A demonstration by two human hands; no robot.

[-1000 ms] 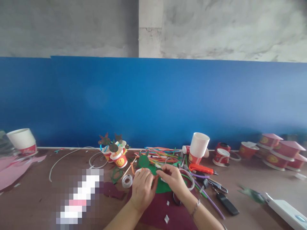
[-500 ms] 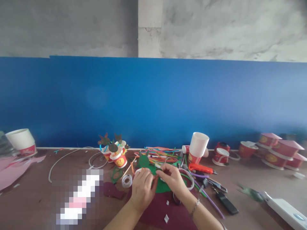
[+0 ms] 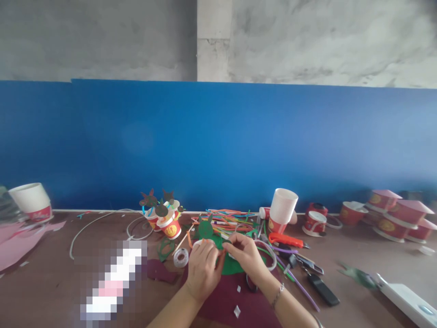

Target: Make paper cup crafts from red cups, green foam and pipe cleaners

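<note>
My left hand [image 3: 205, 269] is closed around a paper cup, of which little more than the pale rim [image 3: 198, 244] shows between the fingers. Just above it stands a green paper rabbit shape [image 3: 205, 227]; whether it joins the cup is hidden. My right hand [image 3: 246, 254] pinches a small dark green paper piece [image 3: 226, 244] close to the left fingertips. Beneath both hands lie green paper [image 3: 235, 268] and a dark red sheet [image 3: 221, 300] with small white scraps on it.
A tape roll [image 3: 180, 258] and decorated paper cups [image 3: 169, 225] stand left of my hands. Colourful straws or sticks [image 3: 235, 218] lie behind. To the right are stacked white cups [image 3: 283, 207], an orange cutter [image 3: 285, 239], a black key fob [image 3: 321, 288] and a white device [image 3: 406, 300].
Hardly anything differs. Both hands keep their grip and position, and the view has shifted very slightly.
</note>
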